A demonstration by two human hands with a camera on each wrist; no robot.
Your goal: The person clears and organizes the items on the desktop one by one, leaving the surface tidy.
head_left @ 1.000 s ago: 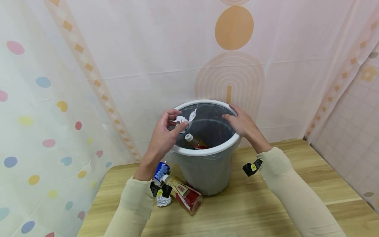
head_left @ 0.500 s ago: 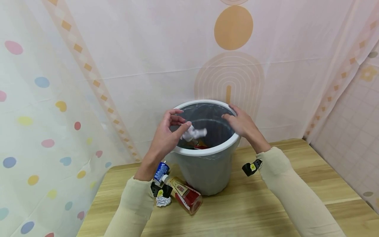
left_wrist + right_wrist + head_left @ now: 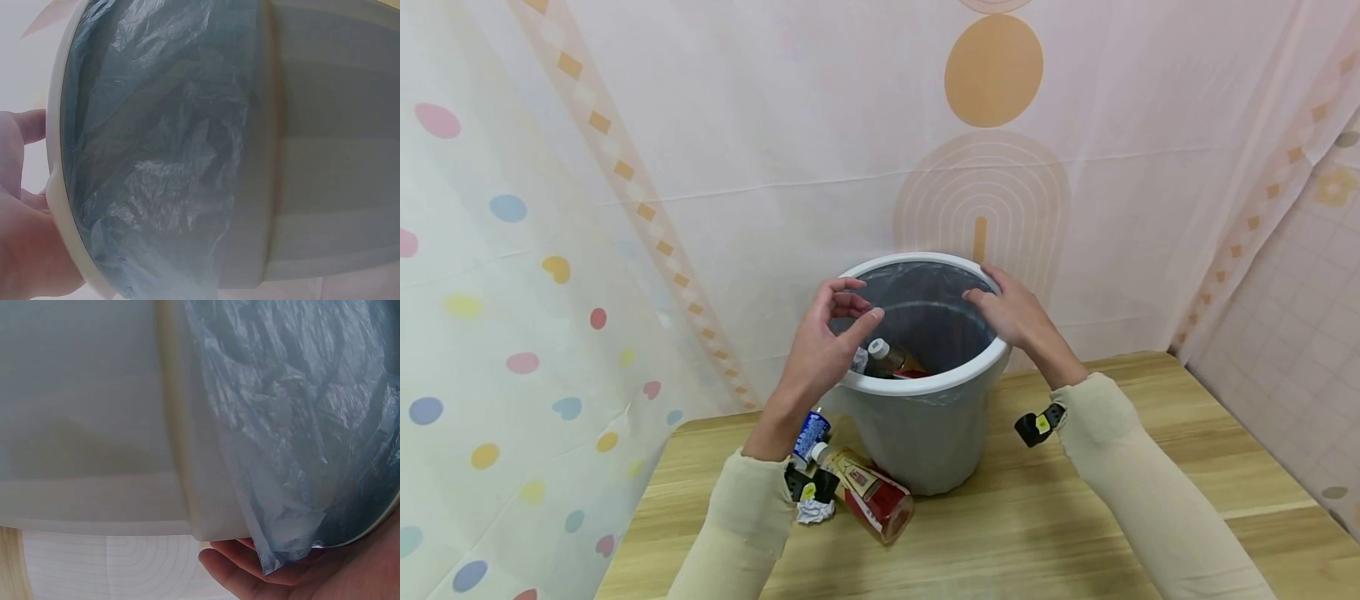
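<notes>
head view - right hand (image 3: pixel 1015 317) on bin (image 3: pixel 925 433)

Bin (image 3: pixel 925 433) sitting on table (image 3: pixel 1075 533), toward its back edge, curtain (image 3: pixel 737 125) hanging right behind. Liner bag (image 3: pixel 169 156) lying inside bin. 1 bottle (image 3: pixel 891 358) and paper wad (image 3: pixel 859 360) lying in bin. Left hand (image 3: pixel 823 346) hovering over bin's left rim, right hand (image 3: pixel 1015 317) resting on right rim. Front-left of bin, on table: can (image 3: pixel 809 433), lying bottle (image 3: pixel 868 493), crumpled paper (image 3: pixel 814 510) nearest the front edge.
</notes>
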